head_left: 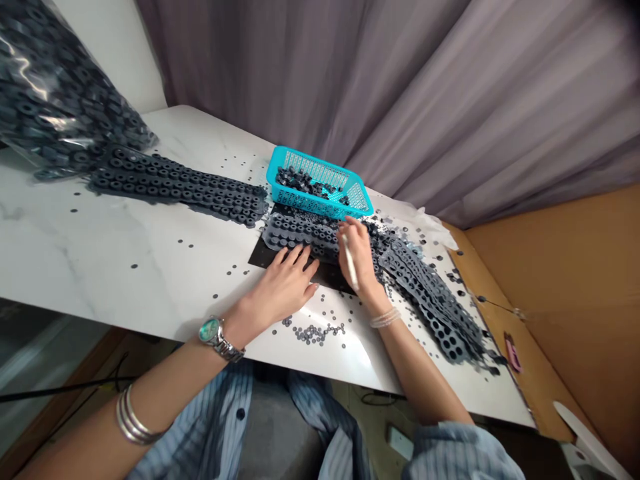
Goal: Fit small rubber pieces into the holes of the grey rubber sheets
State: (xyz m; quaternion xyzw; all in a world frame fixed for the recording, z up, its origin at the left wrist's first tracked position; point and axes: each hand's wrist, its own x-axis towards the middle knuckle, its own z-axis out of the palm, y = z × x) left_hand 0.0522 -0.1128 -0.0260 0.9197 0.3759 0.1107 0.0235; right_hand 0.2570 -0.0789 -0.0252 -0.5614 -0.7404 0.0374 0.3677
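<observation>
On the bench (125, 247), the left hand (283, 283) lay open on a rubber washer sheet (295, 233) while the right hand (357, 257) pinched a white stick (351, 261), with a teal basket (295, 193) at twelve o'clock.

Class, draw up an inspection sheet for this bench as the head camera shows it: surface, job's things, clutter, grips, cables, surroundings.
Surface: white marble-look tabletop.
Job's things: dark rubber rings in moulded strips, one strip on a black mat; more in a turquoise basket.
Clutter: loose rings scattered; bulging plastic bag of rings.
Grips: left hand lies flat over the mat's strip; right hand holds a white stick.
Cables: black cable below the table.
Surroundings: mauve curtain, cardboard wall.
</observation>
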